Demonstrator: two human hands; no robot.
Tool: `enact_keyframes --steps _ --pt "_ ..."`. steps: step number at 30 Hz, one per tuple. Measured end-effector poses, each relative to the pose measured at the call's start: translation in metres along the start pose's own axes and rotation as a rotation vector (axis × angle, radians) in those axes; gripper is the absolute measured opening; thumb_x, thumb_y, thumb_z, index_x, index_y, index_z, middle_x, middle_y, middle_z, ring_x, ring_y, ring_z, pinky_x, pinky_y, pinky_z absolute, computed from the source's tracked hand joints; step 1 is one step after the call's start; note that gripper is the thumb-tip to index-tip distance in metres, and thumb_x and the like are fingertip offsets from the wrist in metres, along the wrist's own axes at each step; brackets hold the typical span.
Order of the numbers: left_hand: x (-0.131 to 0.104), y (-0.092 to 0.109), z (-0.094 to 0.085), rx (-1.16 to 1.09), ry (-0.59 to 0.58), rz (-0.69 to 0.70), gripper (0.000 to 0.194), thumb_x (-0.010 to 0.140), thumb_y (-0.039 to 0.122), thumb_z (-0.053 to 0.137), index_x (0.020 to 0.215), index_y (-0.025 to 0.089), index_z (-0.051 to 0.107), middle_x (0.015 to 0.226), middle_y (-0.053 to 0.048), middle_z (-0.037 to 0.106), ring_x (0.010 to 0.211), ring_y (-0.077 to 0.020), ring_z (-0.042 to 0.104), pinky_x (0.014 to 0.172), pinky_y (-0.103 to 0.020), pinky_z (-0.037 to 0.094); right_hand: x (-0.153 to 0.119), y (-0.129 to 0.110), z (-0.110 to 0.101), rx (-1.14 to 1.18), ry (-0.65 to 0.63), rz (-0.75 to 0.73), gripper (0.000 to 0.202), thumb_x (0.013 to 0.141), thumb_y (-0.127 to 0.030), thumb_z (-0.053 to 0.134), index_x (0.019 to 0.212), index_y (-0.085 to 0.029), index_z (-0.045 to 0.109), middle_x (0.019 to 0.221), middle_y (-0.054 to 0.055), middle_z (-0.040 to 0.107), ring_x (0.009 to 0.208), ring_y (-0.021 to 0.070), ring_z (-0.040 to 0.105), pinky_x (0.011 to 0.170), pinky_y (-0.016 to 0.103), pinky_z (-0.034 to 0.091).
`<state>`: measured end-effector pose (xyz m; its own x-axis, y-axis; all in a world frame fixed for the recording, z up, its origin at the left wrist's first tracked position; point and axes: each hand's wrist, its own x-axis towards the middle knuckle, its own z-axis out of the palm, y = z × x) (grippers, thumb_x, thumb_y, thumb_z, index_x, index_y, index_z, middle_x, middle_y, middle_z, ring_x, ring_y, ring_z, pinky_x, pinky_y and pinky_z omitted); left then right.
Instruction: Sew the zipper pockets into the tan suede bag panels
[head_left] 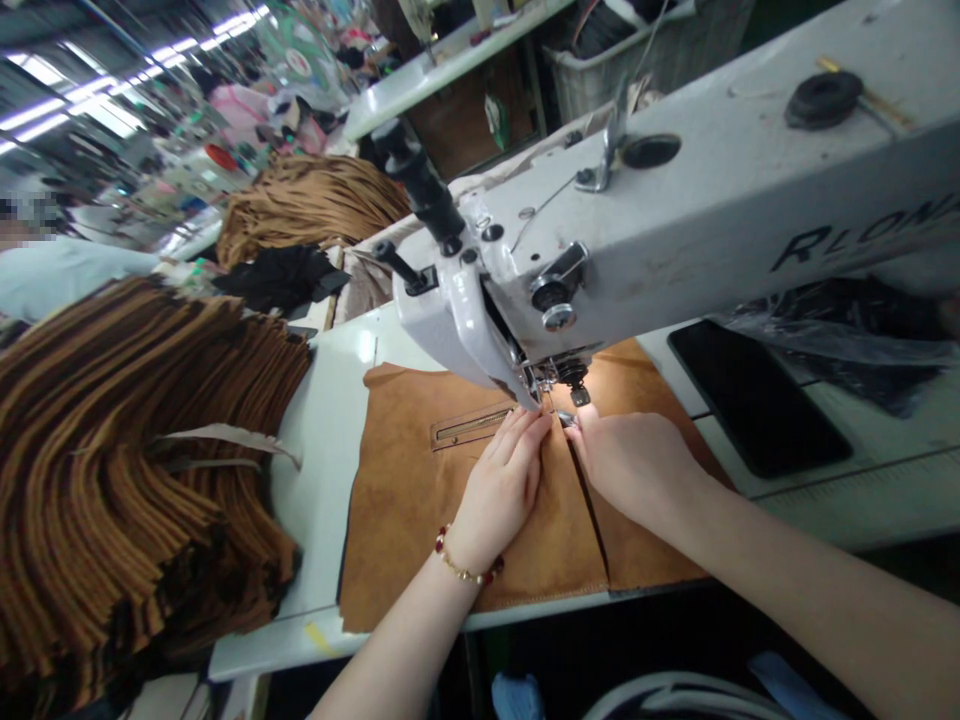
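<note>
Brown leather-like panels (405,520) lie flat under the head of a white sewing machine (480,330). A zipper (472,428) is set into the left panel, and a dark seam edge runs between the panels toward me. My left hand (504,480) rests on the left panel beside the zipper, fingers stretched out and flat, just in front of the needle area. Close to the needle on the right, my right hand (637,465) has its fingers closed around a small metal tool (568,419). Only the tool's tip shows, so its kind is unclear.
A tall stack of brown pieces (127,470) stands on the left. A black phone (757,400) and plastic-wrapped dark material (862,340) lie to the right. Behind are another brown pile (307,200), black cloth (281,278) and a grey bin (637,75). A person's light-blue sleeve (71,272) shows far left.
</note>
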<state>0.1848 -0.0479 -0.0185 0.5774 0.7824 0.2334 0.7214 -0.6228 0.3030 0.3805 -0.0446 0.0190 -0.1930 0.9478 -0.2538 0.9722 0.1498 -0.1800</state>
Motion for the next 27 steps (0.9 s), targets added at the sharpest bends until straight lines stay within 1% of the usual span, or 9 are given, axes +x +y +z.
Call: enact_keyframes --steps 3,10,13,15,18,21,23,25,27 --pt "-0.001 -0.001 -0.001 -0.03 0.008 -0.029 0.045 0.102 0.011 0.041 0.146 0.02 0.045 0.152 -0.01 0.051 0.146 -0.0205 0.043 0.122 -0.046 0.042 0.001 -0.002 -0.001 0.003 -0.004 -0.009 0.049 0.104 -0.038 0.024 0.112 -0.013 0.064 0.08 0.017 0.073 0.077 0.0277 0.074 0.066 0.034 0.051" --pt "0.003 0.0 -0.003 -0.022 0.008 0.019 0.048 0.101 0.009 0.038 0.146 0.022 0.048 0.146 -0.007 0.059 0.142 -0.0187 0.049 0.122 -0.047 0.042 0.002 -0.002 -0.002 0.0 -0.012 -0.047 0.045 0.104 -0.035 0.026 0.111 -0.011 0.064 0.085 0.019 0.074 0.078 0.0277 0.074 0.065 0.033 0.05" --pt "0.003 0.0 -0.002 -0.003 0.01 0.01 0.048 0.101 0.009 0.037 0.146 0.022 0.048 0.145 -0.007 0.059 0.142 -0.0189 0.05 0.121 -0.046 0.043 0.002 0.0 -0.003 -0.01 -0.025 -0.06 0.044 0.104 -0.036 0.027 0.11 -0.013 0.063 0.082 0.018 0.073 0.077 0.0278 0.074 0.065 0.033 0.05" --pt "0.003 0.0 0.0 0.018 0.009 0.019 0.049 0.101 0.009 0.038 0.147 0.022 0.047 0.147 -0.007 0.058 0.143 -0.0193 0.048 0.122 -0.046 0.042 -0.001 0.004 -0.002 -0.02 -0.034 -0.064 0.043 0.104 -0.039 0.028 0.109 -0.014 0.063 0.079 0.017 0.073 0.076 0.0281 0.074 0.063 0.032 0.049" --pt "0.003 0.002 0.001 0.067 -0.002 0.039 0.049 0.101 0.009 0.039 0.148 0.018 0.045 0.149 -0.008 0.056 0.146 -0.0206 0.043 0.123 -0.045 0.04 -0.014 0.016 0.001 -0.042 -0.044 -0.086 0.041 0.103 -0.04 0.028 0.103 -0.015 0.061 0.075 0.015 0.072 0.071 0.029 0.073 0.058 0.032 0.045" --pt "0.003 0.004 0.0 0.127 -0.019 0.055 0.05 0.099 0.006 0.039 0.148 0.015 0.045 0.15 -0.011 0.054 0.147 -0.0212 0.043 0.124 -0.044 0.039 -0.031 0.034 0.007 -0.062 -0.045 -0.107 0.038 0.104 -0.041 0.028 0.097 -0.019 0.058 0.072 0.012 0.071 0.067 0.0304 0.072 0.051 0.033 0.037" --pt "0.003 0.005 0.0 0.17 -0.031 0.065 0.05 0.099 0.005 0.039 0.148 0.013 0.045 0.151 -0.012 0.053 0.146 -0.022 0.044 0.123 -0.044 0.04 -0.043 0.048 0.007 -0.046 -0.057 -0.088 0.038 0.103 -0.045 0.028 0.095 -0.021 0.057 0.07 0.009 0.071 0.063 0.0296 0.07 0.049 0.032 0.032" --pt "0.004 0.006 0.0 0.207 -0.032 0.073 0.049 0.099 0.005 0.04 0.146 0.012 0.047 0.151 -0.013 0.053 0.144 -0.023 0.047 0.122 -0.043 0.041 -0.054 0.059 0.0 0.028 -0.064 -0.054 0.039 0.103 -0.048 0.029 0.094 -0.023 0.056 0.068 0.006 0.069 0.06 0.0269 0.068 0.05 0.032 0.029" --pt "0.004 0.006 0.001 0.227 -0.018 0.077 0.046 0.099 0.007 0.041 0.144 0.012 0.05 0.149 -0.012 0.055 0.142 -0.0231 0.049 0.121 -0.042 0.042 -0.064 0.067 -0.012 0.166 -0.032 -0.036 0.04 0.103 -0.052 0.029 0.093 -0.024 0.057 0.069 0.003 0.069 0.061 0.0235 0.067 0.053 0.032 0.032"
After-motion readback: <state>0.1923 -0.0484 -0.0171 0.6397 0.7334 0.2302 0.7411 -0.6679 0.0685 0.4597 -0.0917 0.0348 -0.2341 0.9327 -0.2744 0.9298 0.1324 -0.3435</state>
